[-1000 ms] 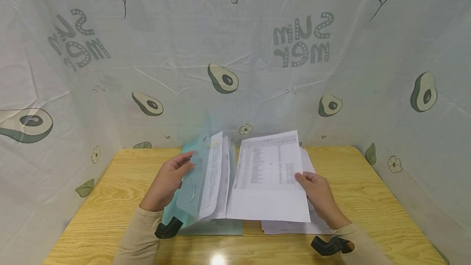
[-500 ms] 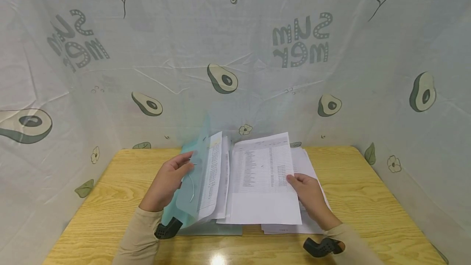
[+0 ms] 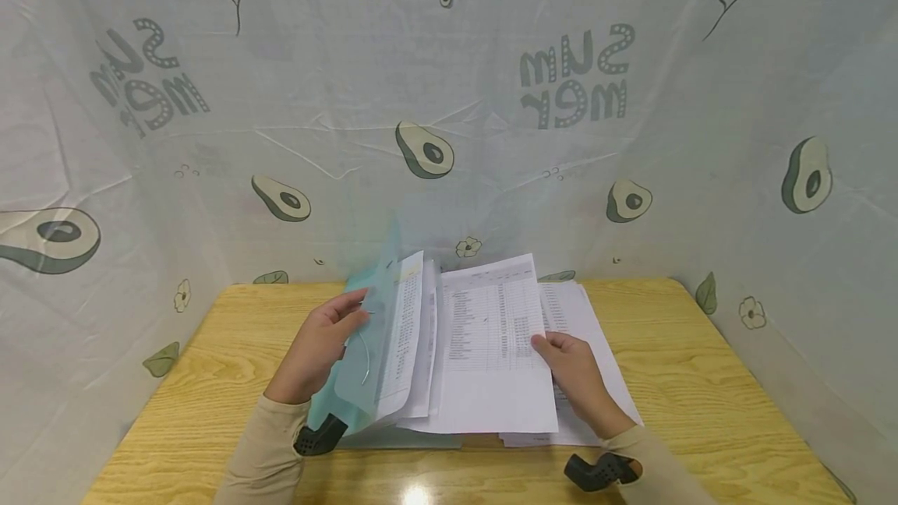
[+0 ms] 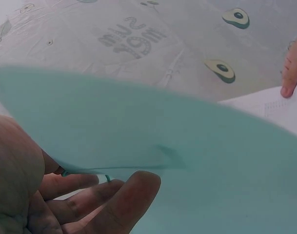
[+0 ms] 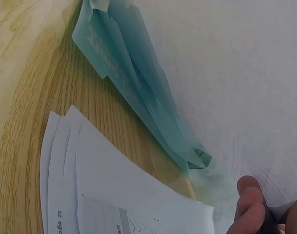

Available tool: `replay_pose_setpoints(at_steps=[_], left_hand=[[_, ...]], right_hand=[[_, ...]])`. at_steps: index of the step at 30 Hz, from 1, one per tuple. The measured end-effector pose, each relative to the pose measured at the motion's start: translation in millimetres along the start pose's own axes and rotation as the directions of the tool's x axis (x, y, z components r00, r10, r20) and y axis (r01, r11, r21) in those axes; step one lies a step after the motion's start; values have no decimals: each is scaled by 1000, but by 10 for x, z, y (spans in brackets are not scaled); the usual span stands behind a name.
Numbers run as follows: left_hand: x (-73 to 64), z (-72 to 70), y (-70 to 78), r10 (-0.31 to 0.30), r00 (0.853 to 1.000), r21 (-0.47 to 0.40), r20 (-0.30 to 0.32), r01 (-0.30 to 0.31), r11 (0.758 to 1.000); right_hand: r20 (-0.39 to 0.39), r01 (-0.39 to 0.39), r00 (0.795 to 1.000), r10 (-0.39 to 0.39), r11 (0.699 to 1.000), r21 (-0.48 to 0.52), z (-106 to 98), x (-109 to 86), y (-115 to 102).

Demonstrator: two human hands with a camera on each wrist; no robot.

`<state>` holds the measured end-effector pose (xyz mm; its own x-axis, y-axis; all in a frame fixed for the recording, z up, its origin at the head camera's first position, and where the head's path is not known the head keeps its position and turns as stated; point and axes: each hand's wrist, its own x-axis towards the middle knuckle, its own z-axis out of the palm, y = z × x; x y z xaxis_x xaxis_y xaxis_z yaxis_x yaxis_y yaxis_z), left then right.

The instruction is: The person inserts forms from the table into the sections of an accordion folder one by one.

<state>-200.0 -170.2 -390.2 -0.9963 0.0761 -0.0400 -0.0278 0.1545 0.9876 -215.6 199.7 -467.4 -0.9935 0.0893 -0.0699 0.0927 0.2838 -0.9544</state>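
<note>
My left hand (image 3: 319, 345) pinches the raised front cover of a translucent teal plastic folder (image 3: 361, 396) and holds it tilted up at the left. In the left wrist view, the folder cover (image 4: 197, 131) spans most of the picture, with the thumb low against it. Several printed sheets (image 3: 407, 333) stand inside, behind the cover. My right hand (image 3: 575, 376) pinches a printed table sheet (image 3: 484, 400) by its right edge. That sheet's left side lies within the folder opening; its lower part overlaps the folder's back in the head view.
A stack of printed papers (image 3: 596, 333) lies on the wooden table (image 3: 701, 380) to the right, partly under the held sheet and right arm. In the right wrist view, the paper stack (image 5: 124, 170) sits apart from the folder edge (image 5: 124, 83). A patterned curtain (image 3: 491, 201) hangs behind.
My right hand has moved left with the printed sheet, bringing it farther into the folder and uncovering more of the paper stack. My left hand holds the cover almost still.
</note>
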Motion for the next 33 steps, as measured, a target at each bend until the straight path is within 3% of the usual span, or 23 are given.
replay_pose_setpoints(at_steps=[5,14,21,33], left_hand=[[16,-7,-10,-25,999,24,-22,25,999],[13,5,-7,-13,1000,26,-11,13,1000],[21,-5,-4,-3,1000,-14,8,3,1000],[28,-8,-30,-7,1000,10,-7,7,1000]], right_hand=[[-5,6,1000,-6,1000,-20,4,19,-4],[5,38,999,-38,999,-37,81,127,-44],[45,43,998,-43,999,-1,212,187,-52],[87,56,995,-55,998,-4,529,239,-48]])
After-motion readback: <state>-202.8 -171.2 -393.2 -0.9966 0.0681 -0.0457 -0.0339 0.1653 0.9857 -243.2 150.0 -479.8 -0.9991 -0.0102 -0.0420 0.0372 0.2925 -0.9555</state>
